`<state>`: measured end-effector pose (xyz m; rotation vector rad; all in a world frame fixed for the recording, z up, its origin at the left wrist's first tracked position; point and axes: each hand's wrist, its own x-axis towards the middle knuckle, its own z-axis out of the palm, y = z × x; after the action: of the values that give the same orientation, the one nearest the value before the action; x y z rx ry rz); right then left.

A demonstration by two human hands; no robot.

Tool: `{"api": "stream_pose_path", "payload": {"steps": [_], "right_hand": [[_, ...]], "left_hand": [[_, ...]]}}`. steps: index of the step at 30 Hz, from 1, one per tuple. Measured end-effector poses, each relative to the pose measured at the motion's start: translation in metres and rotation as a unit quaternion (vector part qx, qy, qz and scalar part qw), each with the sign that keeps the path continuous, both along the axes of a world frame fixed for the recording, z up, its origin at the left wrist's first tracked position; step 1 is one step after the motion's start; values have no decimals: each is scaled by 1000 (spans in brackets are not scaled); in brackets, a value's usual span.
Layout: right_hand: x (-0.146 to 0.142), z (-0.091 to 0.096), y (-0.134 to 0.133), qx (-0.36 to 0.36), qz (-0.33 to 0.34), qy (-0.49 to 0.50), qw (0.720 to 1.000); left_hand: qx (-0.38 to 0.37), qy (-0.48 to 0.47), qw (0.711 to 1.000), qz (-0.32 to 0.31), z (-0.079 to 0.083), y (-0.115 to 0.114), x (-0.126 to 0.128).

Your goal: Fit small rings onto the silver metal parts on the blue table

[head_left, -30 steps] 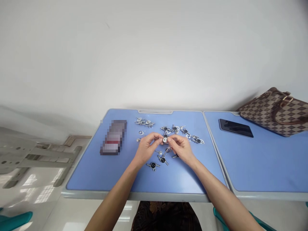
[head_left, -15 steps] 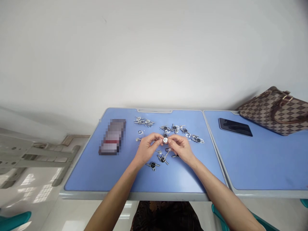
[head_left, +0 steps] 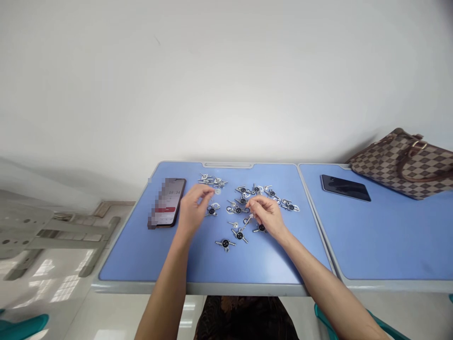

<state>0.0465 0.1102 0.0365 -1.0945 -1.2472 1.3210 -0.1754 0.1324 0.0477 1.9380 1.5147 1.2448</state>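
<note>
Your left hand (head_left: 193, 208) had moved away from your right hand (head_left: 267, 215), leftward and toward the back edge of the worktop (head_left: 141, 262), taking along a small pale disc (head_left: 217, 191) that was between both hands a moment earlier. You pinched that blurred disc in your left fingertips, just in front of the metal cluster (head_left: 214, 180) near the back edge. Your right hand stayed over the worktop's middle, fingers curled, grasping a slim metal rod (head_left: 247, 223) that slanted down toward the front edge, its lower end by a black-centred part (head_left: 239, 235). A lit phone (head_left: 171, 198) lay near the left edge, beside your left hand.
</note>
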Motion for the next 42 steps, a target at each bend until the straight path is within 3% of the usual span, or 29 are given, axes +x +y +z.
{"api": "stream_pose_path", "payload": {"steps": [3,6,11,27,38,42], "right_hand": [[1,-1,2,-7,-18,-4,1000],[0,-2,2,-8,-20,-15,1000],[-1,-1,1,-3,-19,-25,999],[-1,-3,1,0,-26,-32,999],[-2,0,0,1,-26,-26,999],[-1,-1,1,2,-30,-26,999]], "left_hand": [[-23,15,997,70,-4,11,-23],[-64,24,994,88,-13,18,-33],[-108,37,990,78,-24,21,-32],[-115,-56,989,74,-33,28,-24],[-50,76,995,49,-36,29,-26],[-58,94,993,46,-37,29,-28]]}}
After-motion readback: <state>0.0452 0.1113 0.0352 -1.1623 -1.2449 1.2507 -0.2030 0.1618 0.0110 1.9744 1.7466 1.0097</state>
